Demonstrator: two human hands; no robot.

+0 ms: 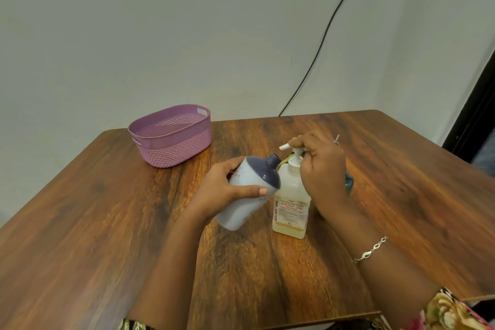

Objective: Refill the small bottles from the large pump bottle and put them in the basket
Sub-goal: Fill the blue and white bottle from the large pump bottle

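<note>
- Gripping tilted small bottle (249, 195) with left hand (222, 191) fingers, neck just under spout.
- Clasping head of large pump bottle (292, 211) in right hand (322, 169) fingers; label: "BIOCHEK CHG".
- Far left on table (80, 209): basket (171, 142).

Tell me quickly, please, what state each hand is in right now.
Left hand: closed around the small bottle, which is held tilted.
Right hand: fingers curled over the head of the large pump bottle.
</note>
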